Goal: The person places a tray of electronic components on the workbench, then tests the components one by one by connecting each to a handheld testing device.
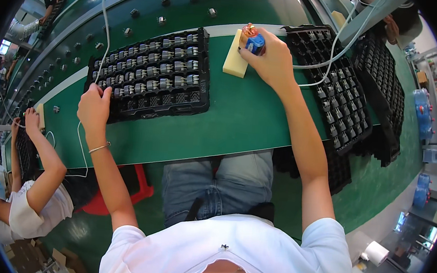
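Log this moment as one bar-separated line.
left hand: at white cable, beside black tray | right hand: holding blue-and-orange object, by yellow block | tray: metallic parts

Plain green tabletop (235,122) with one spot of blue and orange at twelve o'clock.
That spot is the held piece (256,43), blue with an orange top, beside a plain pale-yellow block (234,63). The parts tray (164,109) at ten is black, gridded with silver-and-dark rows and crosshatched on its six-o'clock side; the side tray (361,133) at two is black, dotted silver. Cables (306,67) at ten and two are white. At six, faded blue jeans (218,182) meet a plain white shirt (241,241); the stool (142,182) at eight is red, the floor (374,184) at three green.
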Motion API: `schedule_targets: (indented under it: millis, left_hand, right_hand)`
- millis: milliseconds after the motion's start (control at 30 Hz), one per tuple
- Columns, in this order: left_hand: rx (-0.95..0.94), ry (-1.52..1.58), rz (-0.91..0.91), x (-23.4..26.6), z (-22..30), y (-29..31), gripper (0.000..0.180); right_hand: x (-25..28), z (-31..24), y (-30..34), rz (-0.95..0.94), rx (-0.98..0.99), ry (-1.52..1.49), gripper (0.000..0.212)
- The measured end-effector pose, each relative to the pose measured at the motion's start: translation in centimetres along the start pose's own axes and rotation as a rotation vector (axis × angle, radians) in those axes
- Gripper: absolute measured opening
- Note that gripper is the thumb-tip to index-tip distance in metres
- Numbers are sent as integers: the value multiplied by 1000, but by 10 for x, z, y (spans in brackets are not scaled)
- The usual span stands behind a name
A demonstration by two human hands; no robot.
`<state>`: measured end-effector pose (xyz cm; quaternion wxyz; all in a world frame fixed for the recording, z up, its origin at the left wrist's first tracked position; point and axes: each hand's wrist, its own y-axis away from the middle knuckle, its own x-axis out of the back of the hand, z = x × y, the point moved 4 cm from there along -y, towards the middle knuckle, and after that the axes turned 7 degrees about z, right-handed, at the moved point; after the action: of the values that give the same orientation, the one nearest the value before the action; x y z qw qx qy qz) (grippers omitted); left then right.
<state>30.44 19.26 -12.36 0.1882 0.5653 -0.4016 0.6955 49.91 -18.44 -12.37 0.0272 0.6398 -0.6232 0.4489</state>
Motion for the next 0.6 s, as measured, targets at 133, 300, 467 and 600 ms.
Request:
schedule_targets:
  millis: [133,300,467,600]
  left_hand:
    - [-57,-14,-25,-7,-11,-2,35]
    - [-63,-35,18,8,9,2,32]
    - [-67,372,6,40,51,9,22]
    - [-313,1290,-197,35,114,8,18]
  right_hand:
    - [0,-2,-1,-39,-32,2,52]
    - [2,1,1,-25,-39,0,50]
    - [2,-2,-1,-89,-77,8,49]
    - [3,-4,-1,-60,-51,1,49]
